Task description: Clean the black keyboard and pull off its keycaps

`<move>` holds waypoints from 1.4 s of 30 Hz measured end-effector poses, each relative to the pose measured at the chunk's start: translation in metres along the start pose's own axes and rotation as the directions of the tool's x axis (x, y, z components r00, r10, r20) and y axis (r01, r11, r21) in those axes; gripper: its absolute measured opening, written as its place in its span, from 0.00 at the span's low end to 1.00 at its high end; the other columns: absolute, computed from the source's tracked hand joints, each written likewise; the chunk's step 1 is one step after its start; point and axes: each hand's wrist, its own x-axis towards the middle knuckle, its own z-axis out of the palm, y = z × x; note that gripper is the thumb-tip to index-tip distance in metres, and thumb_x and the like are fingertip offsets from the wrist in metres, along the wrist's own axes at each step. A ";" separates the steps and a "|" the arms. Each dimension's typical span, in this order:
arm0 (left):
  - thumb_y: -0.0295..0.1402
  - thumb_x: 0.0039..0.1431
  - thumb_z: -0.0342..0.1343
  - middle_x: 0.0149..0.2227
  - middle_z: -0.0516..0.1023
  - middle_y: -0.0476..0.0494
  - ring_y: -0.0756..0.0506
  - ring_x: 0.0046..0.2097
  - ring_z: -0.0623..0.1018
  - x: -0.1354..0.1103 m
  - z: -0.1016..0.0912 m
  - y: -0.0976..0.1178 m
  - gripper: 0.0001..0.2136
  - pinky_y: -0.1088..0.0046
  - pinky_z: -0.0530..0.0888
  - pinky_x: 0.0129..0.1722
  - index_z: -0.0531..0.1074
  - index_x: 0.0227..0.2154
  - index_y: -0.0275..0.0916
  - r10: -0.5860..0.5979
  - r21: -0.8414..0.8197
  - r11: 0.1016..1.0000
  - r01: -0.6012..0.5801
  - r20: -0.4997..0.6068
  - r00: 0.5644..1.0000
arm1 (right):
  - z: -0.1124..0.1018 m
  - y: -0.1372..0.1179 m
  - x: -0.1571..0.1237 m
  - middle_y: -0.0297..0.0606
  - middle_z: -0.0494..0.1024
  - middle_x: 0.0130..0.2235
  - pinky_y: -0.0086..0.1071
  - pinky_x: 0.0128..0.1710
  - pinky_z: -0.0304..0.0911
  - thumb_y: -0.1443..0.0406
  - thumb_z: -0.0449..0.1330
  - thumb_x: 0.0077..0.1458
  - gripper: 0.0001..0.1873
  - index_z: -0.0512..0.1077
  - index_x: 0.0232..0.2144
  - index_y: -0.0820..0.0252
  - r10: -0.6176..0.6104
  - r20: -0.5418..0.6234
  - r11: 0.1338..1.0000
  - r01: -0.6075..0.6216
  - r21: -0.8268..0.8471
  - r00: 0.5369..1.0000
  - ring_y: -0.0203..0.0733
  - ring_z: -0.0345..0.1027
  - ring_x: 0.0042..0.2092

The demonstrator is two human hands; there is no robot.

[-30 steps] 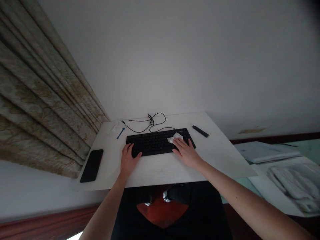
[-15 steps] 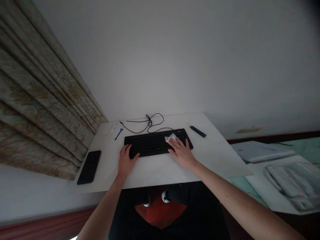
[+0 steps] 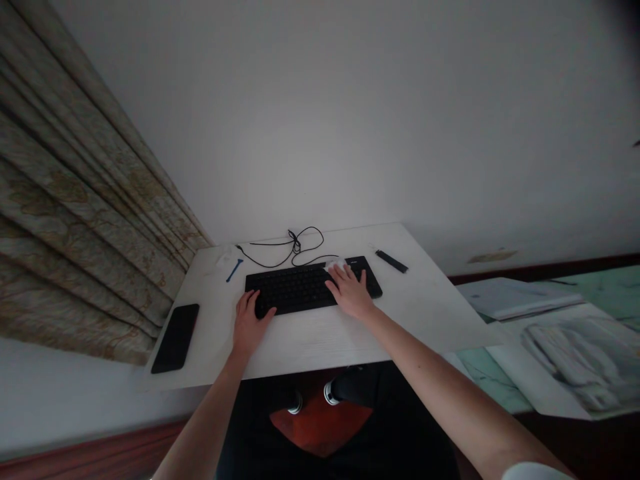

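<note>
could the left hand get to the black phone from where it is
Probably yes: the left hand rests on the keyboard's left end, and only bare desk lies between it and the phone, which lies flat.

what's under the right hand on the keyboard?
Past the right hand, a bit of white wipe shows on the keyboard. The rest of it and the keys beneath are covered.

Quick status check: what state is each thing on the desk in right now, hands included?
keyboard, flat on the white desk
left hand, open, resting on the keyboard's left end
right hand, open, pressing the white wipe
white wipe, crumpled, on the far keys
cable, loosely looped behind the keyboard
phone, lying flat, dark
blue tool, lying untouched
black stick, lying untouched
</note>
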 end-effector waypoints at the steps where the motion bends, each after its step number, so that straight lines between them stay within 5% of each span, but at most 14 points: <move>1: 0.45 0.58 0.60 0.61 0.67 0.35 0.34 0.64 0.66 0.000 0.000 0.000 0.27 0.49 0.64 0.66 0.67 0.59 0.41 0.000 0.004 1.000 0.000 0.002 1.000 | 0.001 -0.004 -0.003 0.43 0.59 0.70 0.72 0.64 0.31 0.48 0.35 0.70 0.33 0.59 0.68 0.52 -0.034 0.003 0.999 0.034 0.003 0.999 0.59 0.43 0.71; 4: 0.44 0.58 0.60 0.61 0.68 0.35 0.34 0.64 0.66 0.000 0.000 -0.001 0.27 0.48 0.64 0.66 0.67 0.59 0.42 -0.001 0.003 1.000 0.001 0.004 1.000 | 0.005 0.004 -0.015 0.44 0.59 0.69 0.70 0.65 0.27 0.50 0.34 0.70 0.33 0.60 0.67 0.53 -0.039 -0.027 0.999 0.039 -0.012 0.999 0.58 0.44 0.71; 12: 0.44 0.58 0.61 0.61 0.68 0.37 0.35 0.64 0.66 0.000 0.002 0.000 0.27 0.49 0.64 0.66 0.67 0.59 0.43 -0.008 -0.008 1.000 0.008 -0.011 1.000 | -0.002 0.062 -0.005 0.54 0.60 0.68 0.70 0.64 0.34 0.50 0.31 0.70 0.37 0.60 0.67 0.63 0.219 -0.146 0.974 -0.225 -0.020 0.965 0.61 0.48 0.70; 23: 0.44 0.59 0.60 0.61 0.67 0.35 0.35 0.64 0.66 -0.001 0.000 0.000 0.28 0.49 0.64 0.66 0.66 0.60 0.41 -0.007 -0.004 1.000 0.007 -0.002 1.000 | 0.005 -0.024 -0.005 0.47 0.60 0.69 0.64 0.67 0.36 0.48 0.34 0.70 0.36 0.61 0.67 0.59 -0.118 -0.002 0.993 0.118 0.017 0.993 0.55 0.43 0.72; 33: 0.44 0.59 0.60 0.61 0.67 0.36 0.35 0.64 0.66 0.000 0.001 -0.001 0.28 0.49 0.64 0.66 0.65 0.60 0.42 0.003 -0.006 1.000 -0.003 -0.001 1.000 | -0.010 0.056 -0.021 0.54 0.58 0.69 0.64 0.66 0.39 0.52 0.34 0.70 0.35 0.61 0.66 0.66 0.172 -0.076 0.983 -0.176 -0.060 0.982 0.59 0.48 0.70; 42: 0.44 0.59 0.60 0.61 0.68 0.36 0.35 0.64 0.66 0.000 0.002 -0.004 0.28 0.49 0.64 0.66 0.66 0.60 0.42 -0.003 -0.002 1.000 0.003 0.001 1.000 | 0.006 -0.019 -0.042 0.46 0.58 0.70 0.61 0.68 0.32 0.47 0.35 0.69 0.36 0.60 0.68 0.59 -0.156 0.022 0.987 0.155 0.029 0.988 0.53 0.43 0.72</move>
